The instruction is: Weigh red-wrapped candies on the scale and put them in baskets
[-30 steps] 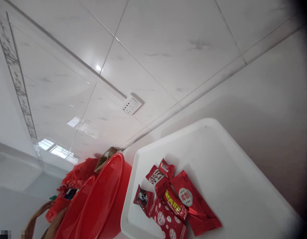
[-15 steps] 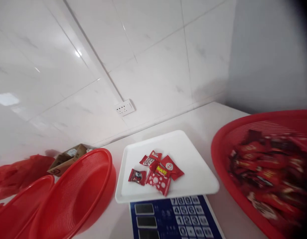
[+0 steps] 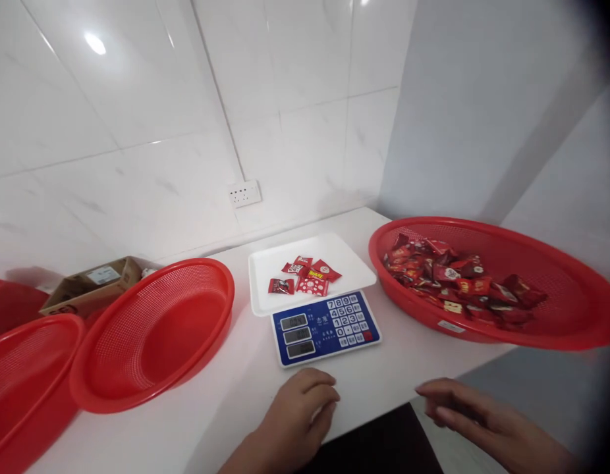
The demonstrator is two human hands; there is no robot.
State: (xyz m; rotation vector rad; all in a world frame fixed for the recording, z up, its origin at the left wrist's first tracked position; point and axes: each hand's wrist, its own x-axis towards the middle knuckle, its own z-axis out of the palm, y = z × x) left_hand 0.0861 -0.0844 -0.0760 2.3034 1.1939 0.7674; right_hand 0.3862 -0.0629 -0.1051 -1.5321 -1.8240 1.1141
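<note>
A blue-faced scale (image 3: pixel 326 327) stands on the white counter, with a white tray (image 3: pixel 354 265) on top. Several red candy packets (image 3: pixel 305 276) lie on the tray. To the right sits a red mesh basket (image 3: pixel 556 326) holding a heap of red candy packets (image 3: pixel 458 276). My left hand (image 3: pixel 301 409) rests on the counter just in front of the scale, fingers curled loosely with nothing in them. My right hand (image 3: pixel 475 415) hovers off the counter's front edge, below the full basket, fingers stretched out and empty.
An empty red mesh basket (image 3: pixel 154 329) sits left of the scale, and another red basket (image 3: pixel 23 375) lies at the far left. A cardboard box (image 3: pixel 90 289) stands behind them by the tiled wall. A wall socket (image 3: pixel 244 193) is above the tray.
The view has swung down and back from the wall and tray to take in the whole counter. Both my hands have come into view at the front edge.
</note>
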